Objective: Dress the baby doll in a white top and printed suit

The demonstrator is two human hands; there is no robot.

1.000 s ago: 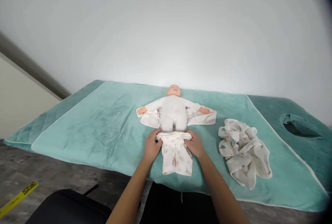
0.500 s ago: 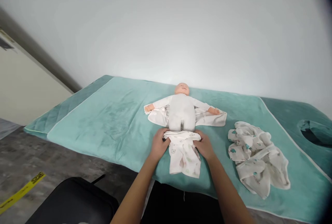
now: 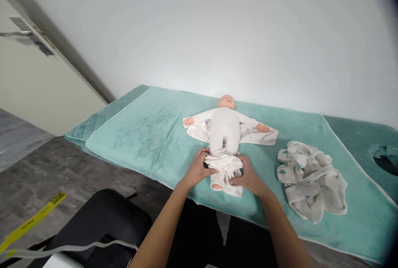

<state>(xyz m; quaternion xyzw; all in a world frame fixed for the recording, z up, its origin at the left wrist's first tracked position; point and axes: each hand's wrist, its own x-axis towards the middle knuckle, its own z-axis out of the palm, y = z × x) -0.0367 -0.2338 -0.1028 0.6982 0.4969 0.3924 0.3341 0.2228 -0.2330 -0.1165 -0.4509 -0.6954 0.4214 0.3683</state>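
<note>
A baby doll (image 3: 224, 129) in a white bodysuit lies on its back on the teal towel (image 3: 149, 135), arms spread over an opened white garment (image 3: 263, 137). A pair of white printed trousers (image 3: 226, 172) is bunched up around the doll's lower legs, and one foot shows at the hem. My left hand (image 3: 197, 170) grips the left side of the bunched trousers. My right hand (image 3: 248, 177) grips the right side, fingers curled into the cloth.
A crumpled white cloth with teal prints (image 3: 311, 179) lies on the towel to the right. The massage table's face hole (image 3: 385, 158) is at far right. A black chair (image 3: 102, 226) and yellow floor tape (image 3: 34, 220) are lower left; a door (image 3: 27, 73) stands at left.
The trousers, lying flat and long below the doll before, are now gathered short over its legs. Both hands slid toward me with the cloth. The camera view shifted left.
</note>
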